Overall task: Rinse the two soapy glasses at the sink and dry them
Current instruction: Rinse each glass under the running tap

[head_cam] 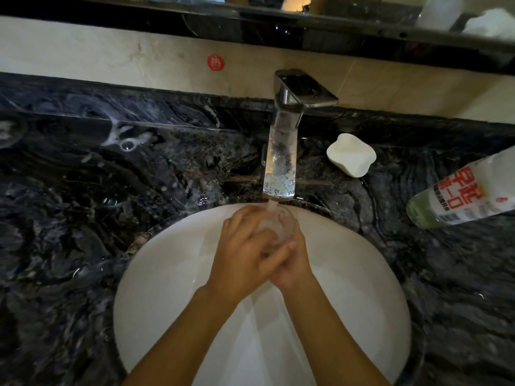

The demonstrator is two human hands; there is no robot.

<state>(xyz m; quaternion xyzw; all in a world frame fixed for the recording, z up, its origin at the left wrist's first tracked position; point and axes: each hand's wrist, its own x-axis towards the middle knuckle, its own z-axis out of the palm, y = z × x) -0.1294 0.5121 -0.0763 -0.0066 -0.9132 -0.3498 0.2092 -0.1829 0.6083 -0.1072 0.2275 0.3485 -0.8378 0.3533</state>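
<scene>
A clear drinking glass (281, 225) sits under the running stream from the chrome tap (281, 151), over the white sink basin (167, 288). My left hand (245, 249) wraps around its left side, fingers reaching into or over its mouth. My right hand (292, 263) cups it from below and to the right, partly hidden behind the left hand. Water and foam blur the inside of the glass. A second glass does not show anywhere in view.
Wet dark marble counter (69, 204) surrounds the basin. A white soap dish (351, 154) stands right of the tap. A bottle with a red-lettered label (462, 193) stands at the right edge. A black ledge (250, 26) runs along the wall above.
</scene>
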